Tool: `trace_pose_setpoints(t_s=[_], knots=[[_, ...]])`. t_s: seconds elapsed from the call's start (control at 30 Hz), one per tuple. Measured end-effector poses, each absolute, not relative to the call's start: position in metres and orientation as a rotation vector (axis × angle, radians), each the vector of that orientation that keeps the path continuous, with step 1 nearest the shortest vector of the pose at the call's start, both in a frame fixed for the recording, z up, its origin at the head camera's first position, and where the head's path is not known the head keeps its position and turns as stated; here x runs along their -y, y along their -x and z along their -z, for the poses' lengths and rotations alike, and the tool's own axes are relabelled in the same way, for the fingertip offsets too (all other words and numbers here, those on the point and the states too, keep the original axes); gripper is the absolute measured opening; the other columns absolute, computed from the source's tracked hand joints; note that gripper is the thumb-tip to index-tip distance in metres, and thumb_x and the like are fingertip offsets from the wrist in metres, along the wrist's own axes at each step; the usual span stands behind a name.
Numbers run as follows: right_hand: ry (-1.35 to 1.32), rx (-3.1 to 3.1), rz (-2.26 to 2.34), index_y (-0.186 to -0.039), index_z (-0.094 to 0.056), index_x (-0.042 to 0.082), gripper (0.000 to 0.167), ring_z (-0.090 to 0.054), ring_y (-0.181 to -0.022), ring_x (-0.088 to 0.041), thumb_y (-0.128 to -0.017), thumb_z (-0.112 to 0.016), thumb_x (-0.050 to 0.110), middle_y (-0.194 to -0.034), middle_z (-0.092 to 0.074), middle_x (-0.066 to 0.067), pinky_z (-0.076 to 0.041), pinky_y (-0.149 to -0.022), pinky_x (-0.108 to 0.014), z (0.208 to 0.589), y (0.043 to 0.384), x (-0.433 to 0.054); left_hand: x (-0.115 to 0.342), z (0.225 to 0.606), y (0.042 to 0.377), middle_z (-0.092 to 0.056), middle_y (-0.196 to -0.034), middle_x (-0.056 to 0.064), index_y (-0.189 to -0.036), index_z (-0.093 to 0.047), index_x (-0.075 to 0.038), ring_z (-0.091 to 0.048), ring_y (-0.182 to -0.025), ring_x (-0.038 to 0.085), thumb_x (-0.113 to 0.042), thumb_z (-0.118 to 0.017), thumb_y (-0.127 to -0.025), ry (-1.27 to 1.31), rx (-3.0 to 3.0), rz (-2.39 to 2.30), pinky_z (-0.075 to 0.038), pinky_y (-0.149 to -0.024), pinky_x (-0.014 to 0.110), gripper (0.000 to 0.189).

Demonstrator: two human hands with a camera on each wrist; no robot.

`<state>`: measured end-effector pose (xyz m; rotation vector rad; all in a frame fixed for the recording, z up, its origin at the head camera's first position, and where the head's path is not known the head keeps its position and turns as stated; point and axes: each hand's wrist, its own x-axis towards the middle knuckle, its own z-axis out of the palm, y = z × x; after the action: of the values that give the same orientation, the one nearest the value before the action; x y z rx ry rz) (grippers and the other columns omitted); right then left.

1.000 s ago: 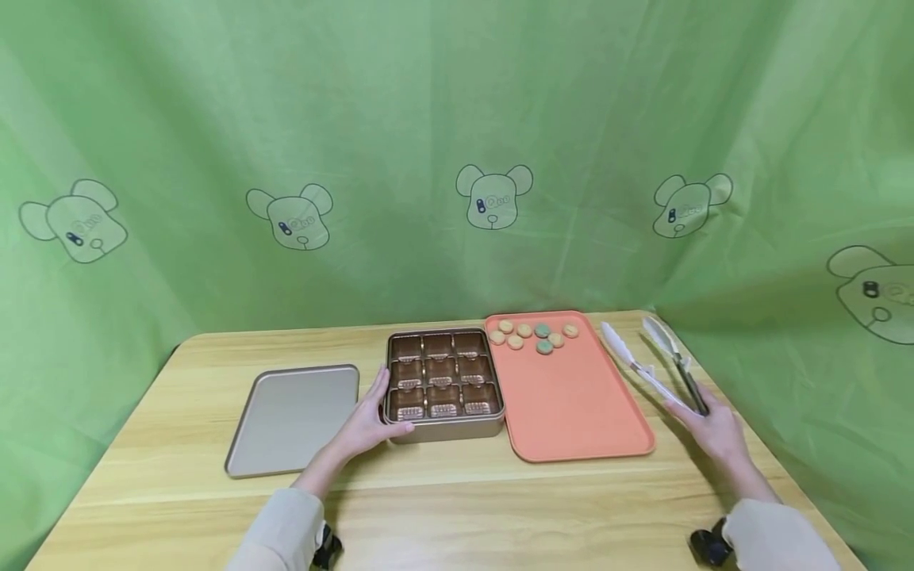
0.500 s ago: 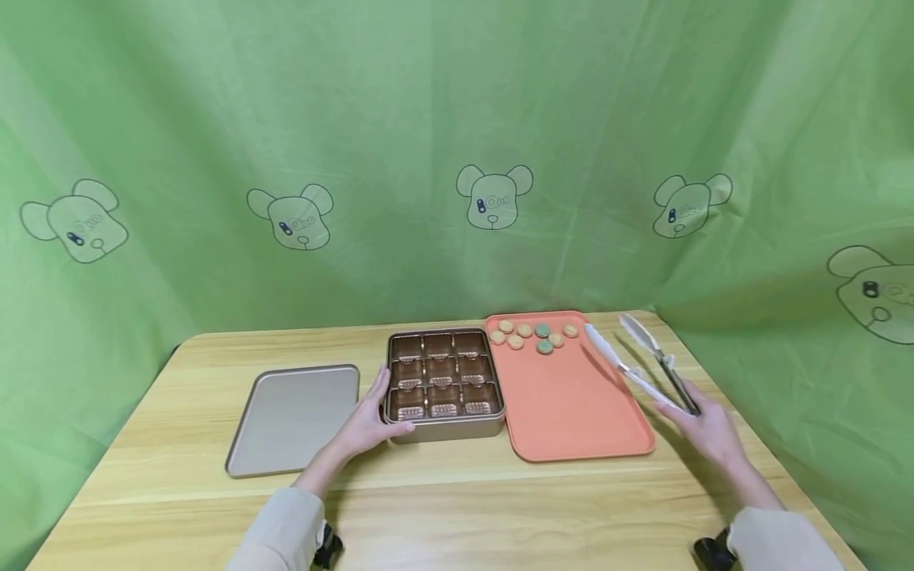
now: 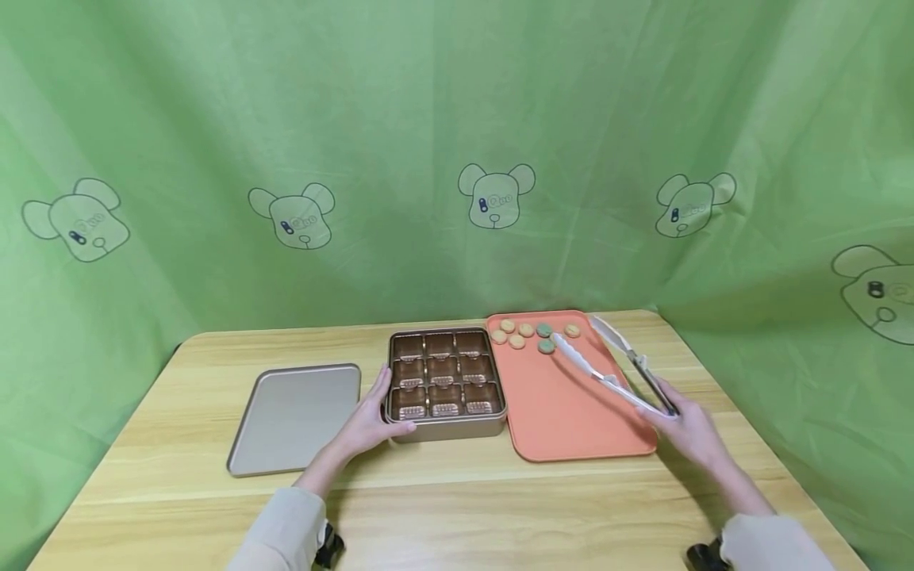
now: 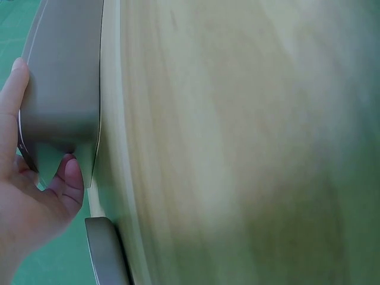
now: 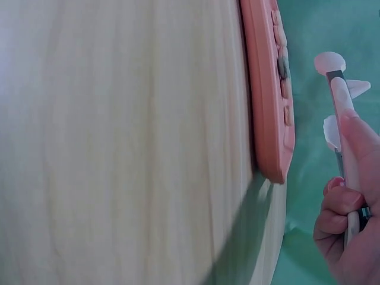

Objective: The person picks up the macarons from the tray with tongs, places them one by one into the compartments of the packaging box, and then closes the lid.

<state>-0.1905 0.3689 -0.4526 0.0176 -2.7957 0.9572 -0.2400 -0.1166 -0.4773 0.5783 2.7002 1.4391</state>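
Observation:
A square brown metal tin [image 3: 450, 431] holds a glossy liner divided into several compartments. My left hand [image 3: 367, 424] grips its near left corner, with the thumb at the front wall and the fingers along the left side. My right hand [image 3: 689, 436] holds a pair of tongs [image 3: 574, 354] with white heads, spread apart and slanting over the right part of the orange tray [image 3: 564, 432]. At the tray's far end lie several small round cookies, cream and green; one tong head is close beside a green cookie [image 3: 546, 346]. In the right wrist view, fingers and thumb wrap the tongs' handles [image 5: 351, 172].
A flat metal lid [image 3: 293, 420] lies on the table left of the tin. The tray stands close against the tin's right side. A green curtain [image 3: 400, 262] printed with bear heads surrounds the wooden table [image 3: 485, 507].
My right hand has carried the tongs leftward, from beside the tray to over it, closer to the cookies. The left hand and the tin have stayed in place.

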Motion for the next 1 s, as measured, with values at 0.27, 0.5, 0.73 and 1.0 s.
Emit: trace_pose_setpoints(t_s=[0.27,0.5,0.73,1.0], knots=[[-0.138,2.855,-0.887,-0.136,-0.031,-0.008,0.073,-0.056,-0.085,-0.046,-0.084,-0.065,0.03,-0.123,-0.04,-0.043,-0.05,-0.069,-0.051,0.453,0.19,-0.359,0.116,0.477,0.24,-0.002,-0.152,0.018,-0.145,-0.006,0.0,-0.007,-0.138,0.034,-0.03,-0.079,-0.068,-0.545,-2.695,-1.422,-0.01,-0.111,0.048,0.11],[-0.169,2.86,-0.834,-0.132,-0.037,-0.01,0.068,-0.057,-0.082,-0.037,-0.083,-0.066,0.027,-0.121,-0.045,-0.04,-0.048,-0.071,-0.051,0.452,0.192,-0.353,0.117,0.478,0.241,-0.003,-0.151,0.019,-0.145,-0.006,0.0,-0.008,-0.138,0.035,-0.03,-0.079,-0.068,-0.541,-2.692,-1.433,-0.011,-0.111,0.049,0.11],[-0.17,2.858,-0.809,-0.131,-0.041,-0.009,0.064,-0.057,-0.085,-0.04,-0.083,-0.066,0.027,-0.118,-0.048,-0.038,-0.048,-0.071,-0.053,0.454,0.192,-0.351,0.116,0.48,0.241,-0.004,-0.151,0.02,-0.144,-0.007,0.001,-0.009,-0.137,0.037,-0.03,-0.079,-0.067,-0.546,-2.689,-1.465,-0.012,-0.11,0.05,0.11],[-0.112,2.911,-0.806,-0.132,-0.039,-0.009,0.067,-0.052,-0.098,-0.051,-0.087,-0.06,0.035,-0.121,-0.043,-0.041,-0.044,-0.077,-0.059,0.453,0.191,-0.349,0.116,0.479,0.24,-0.005,-0.151,0.021,-0.144,-0.008,0.001,-0.01,-0.137,0.037,-0.029,-0.079,-0.067,-0.556,-2.698,-1.466,-0.012,-0.11,0.049,0.11]])
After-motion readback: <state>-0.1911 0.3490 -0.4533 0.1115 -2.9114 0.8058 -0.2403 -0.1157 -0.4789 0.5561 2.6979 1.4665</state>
